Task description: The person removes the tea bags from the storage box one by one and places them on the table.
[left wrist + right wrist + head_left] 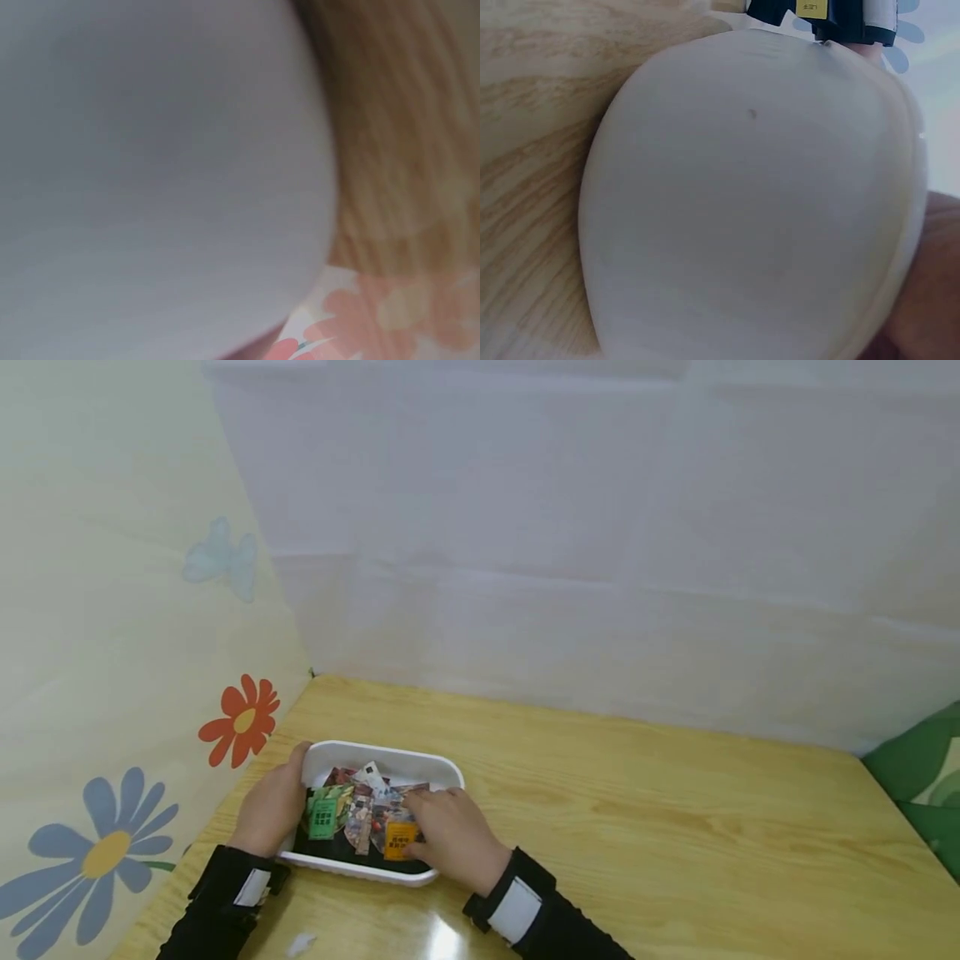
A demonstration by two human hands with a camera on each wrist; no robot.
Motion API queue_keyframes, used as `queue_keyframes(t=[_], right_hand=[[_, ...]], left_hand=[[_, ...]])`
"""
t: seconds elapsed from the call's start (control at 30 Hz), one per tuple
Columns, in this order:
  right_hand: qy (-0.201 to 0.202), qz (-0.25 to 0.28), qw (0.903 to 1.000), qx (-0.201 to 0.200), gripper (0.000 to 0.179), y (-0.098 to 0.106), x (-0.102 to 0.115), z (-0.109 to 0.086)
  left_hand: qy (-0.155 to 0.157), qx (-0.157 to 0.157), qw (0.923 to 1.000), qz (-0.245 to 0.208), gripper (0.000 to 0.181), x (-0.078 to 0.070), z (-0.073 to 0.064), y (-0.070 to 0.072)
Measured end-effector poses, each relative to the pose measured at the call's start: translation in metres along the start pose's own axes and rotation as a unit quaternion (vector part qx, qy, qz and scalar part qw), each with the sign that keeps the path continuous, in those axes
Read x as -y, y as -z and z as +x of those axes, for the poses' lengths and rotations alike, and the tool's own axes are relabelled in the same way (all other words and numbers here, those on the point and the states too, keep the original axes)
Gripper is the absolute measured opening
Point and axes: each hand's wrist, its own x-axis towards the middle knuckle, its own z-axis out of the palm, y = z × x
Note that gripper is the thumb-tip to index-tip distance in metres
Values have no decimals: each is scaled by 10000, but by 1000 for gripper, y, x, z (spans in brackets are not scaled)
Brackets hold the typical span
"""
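A white tray [367, 872] with a dark bottom stands on the left part of the table. My left hand [273, 806] grips its left end at the rim. Over the right end reaches my right hand [457, 839], its fingers and thumb around a flat printed piece with an orange label [400, 841]. Beside that lie a piece with a green label [323, 818], a narrow printed piece [359, 818] and a whitish piece [372, 775]. In both wrist views the tray's pale outer wall [165, 180] [742, 195] fills most of the picture and hides the fingertips.
The wood-grain table [675, 827] extends to the right. A flowered sheet [112, 693] borders it on the left, a white sheet [562, 527] at the back. A small whitish scrap [302, 943] lies near the front. Something green [926, 777] is at the far right.
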Motion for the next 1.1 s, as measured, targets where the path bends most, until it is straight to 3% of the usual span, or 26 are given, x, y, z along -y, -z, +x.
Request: queue_keyframes(t=[0.1,0.23,0.3,0.47,0.73,0.8,0.9,1.1], right_hand=[[154,356,9992,-7,36,0,-2,-1],[262,1288,9913,28,31,2,-8,-2],[236,1992,9797,34,31,5,-12,-4],[3,3469,9377,-182,20,18,-26,-14],[-862,4037,9080,-720,32,43,-68,-43],[-1133,4027,9051,-764,38,48,-83,-52],[-1575,4005,8995,-757,48,55,-108,-67],[-2107,4396,8723,-377,55,63,-155,-100]], left_hand=[[-8,0,10000,-33,52,0,-1,0],[6,0,10000,-38,53,-1,-1,1],[20,15,10000,-30,53,-1,-2,1],[15,44,10000,-18,53,0,-2,1],[-17,10,10000,5,53,3,0,-2],[-7,12,10000,16,53,3,0,-3],[20,49,10000,45,53,2,1,-2],[17,136,9999,65,53,2,-1,0]])
